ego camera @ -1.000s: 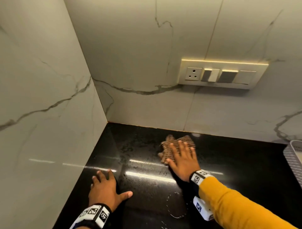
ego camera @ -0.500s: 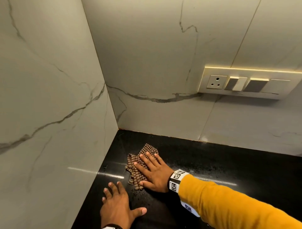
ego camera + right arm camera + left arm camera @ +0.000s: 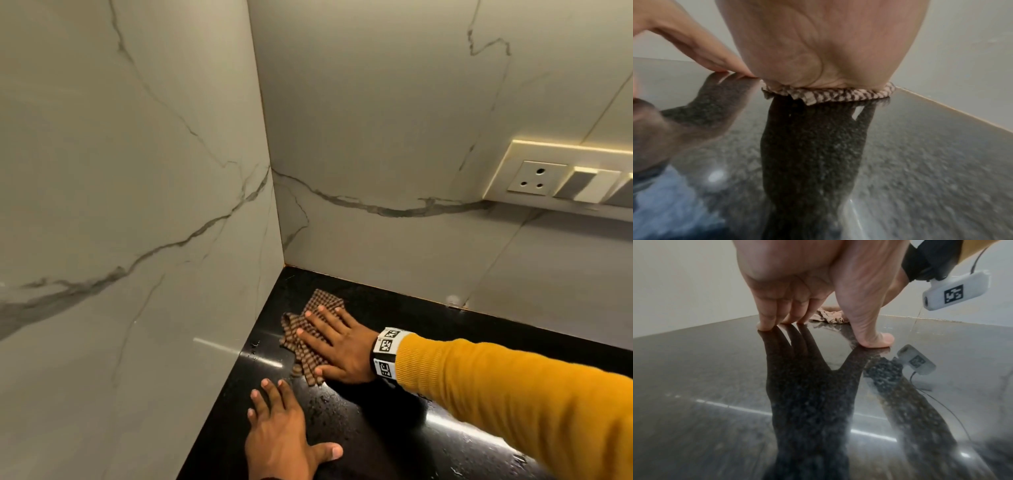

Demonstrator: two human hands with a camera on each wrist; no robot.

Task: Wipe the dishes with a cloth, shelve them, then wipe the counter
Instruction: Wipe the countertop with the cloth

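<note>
A brown checked cloth (image 3: 301,337) lies crumpled on the black polished counter (image 3: 394,428), close to the corner where the two marble walls meet. My right hand (image 3: 334,346) lies flat on the cloth with straight, spread fingers and presses it down; in the right wrist view the palm (image 3: 818,53) sits on the cloth's edge (image 3: 838,95). My left hand (image 3: 279,433) rests flat on the counter just in front of the cloth, fingers spread and holding nothing. In the left wrist view its fingertips (image 3: 766,322) touch the counter (image 3: 715,369), with the cloth (image 3: 828,317) beyond them.
A marble side wall (image 3: 137,240) stands directly left of both hands, and the back wall (image 3: 376,137) runs behind the cloth. A socket and switch plate (image 3: 565,181) sits on the back wall at the right. Water droplets speckle the counter near my hands.
My right hand has slid the cloth leftward along the counter toward the corner. The view has turned left with it, and the grey basket at the right edge is out of sight.
</note>
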